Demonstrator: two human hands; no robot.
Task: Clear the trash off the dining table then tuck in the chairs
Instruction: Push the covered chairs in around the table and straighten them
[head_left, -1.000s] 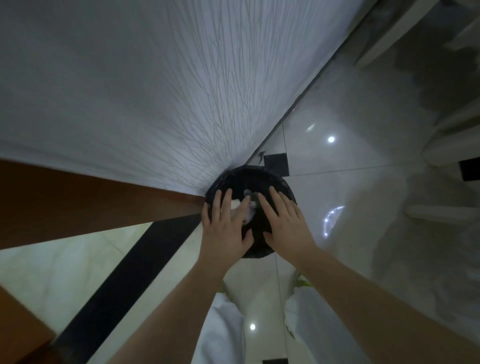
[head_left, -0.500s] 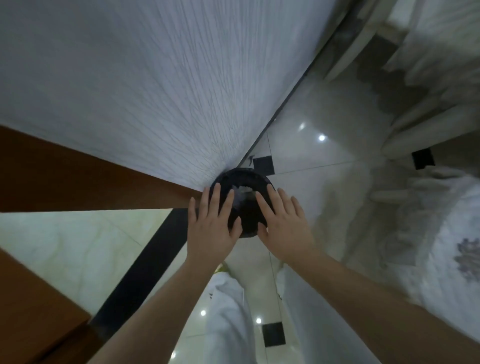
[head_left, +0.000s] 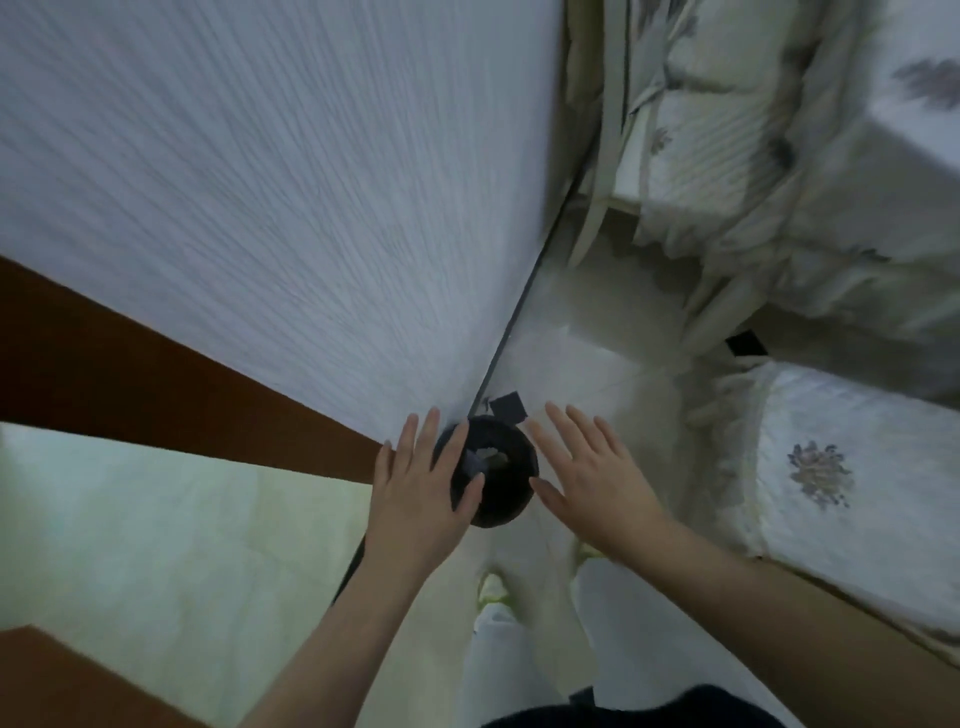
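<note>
A small round black trash bin (head_left: 506, 499) with a dark liner stands on the floor at the foot of the wall, with pale crumpled trash (head_left: 485, 457) lying inside it. My left hand (head_left: 421, 493) hovers over the bin's left rim, fingers straight and spread, holding nothing. My right hand (head_left: 592, 475) is flat and spread just right of the bin, also holding nothing. Neither the dining table's top nor any trash on it is in view.
A white textured wall (head_left: 270, 197) fills the upper left, with a brown wooden door frame (head_left: 156, 379) beside it. A chair with a pale flowered cushion (head_left: 841, 488) stands at the right, draped cloth (head_left: 753, 171) above it. My white-trousered legs (head_left: 519, 660) stand on glossy tiles.
Both hands have drawn apart and back from over the bin, so its opening shows. The view has swung right and pulled back, bringing the cushioned chairs into sight.
</note>
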